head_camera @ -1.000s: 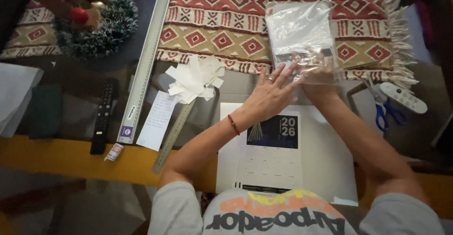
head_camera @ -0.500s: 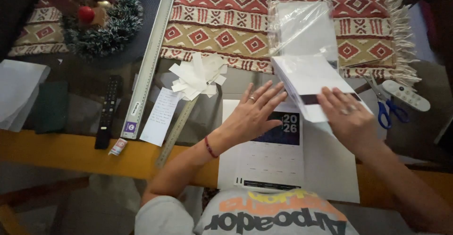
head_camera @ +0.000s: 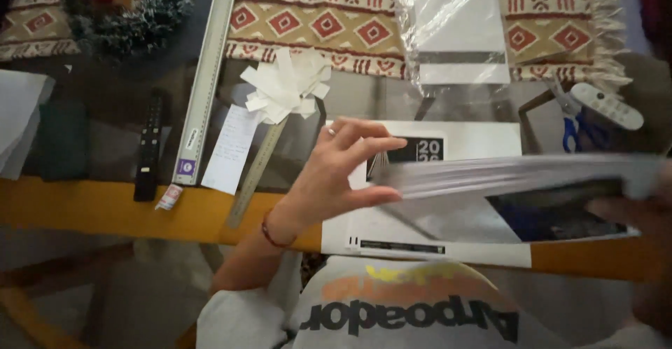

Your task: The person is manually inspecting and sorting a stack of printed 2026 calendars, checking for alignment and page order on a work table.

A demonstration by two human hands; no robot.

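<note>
— Two hands, one stack, what am I looking at?

— From my seat, the stack of sheets [head_camera: 518, 177] has left the table. Half a second ago it leaned against the clear plastic sleeve [head_camera: 455, 27]. Now it hangs level above the white calendar sheet [head_camera: 420, 240], smeared by motion.

— Who has it?

— The left hand [head_camera: 343, 174] brackets the near end, thumb under and fingers over, a loose pinch rather than a fist. The right hand [head_camera: 630, 212] sits at the far end, dark and blurred. I cannot tell how it grips.

— So what does that mean for the work?

— As I judge it, the sheets are free of the sleeve and carried between both hands, no longer resting on anything.

— And the sleeve itself?

— It lies on the patterned runner [head_camera: 336, 20], well apart from the stack. Something white with a grey band shows through it, perhaps a backing card, but I cannot say for sure.

— Anything near the left wrist?

— A white paper bow [head_camera: 283, 86] and a long ruler [head_camera: 206, 76], both untouched.
</note>
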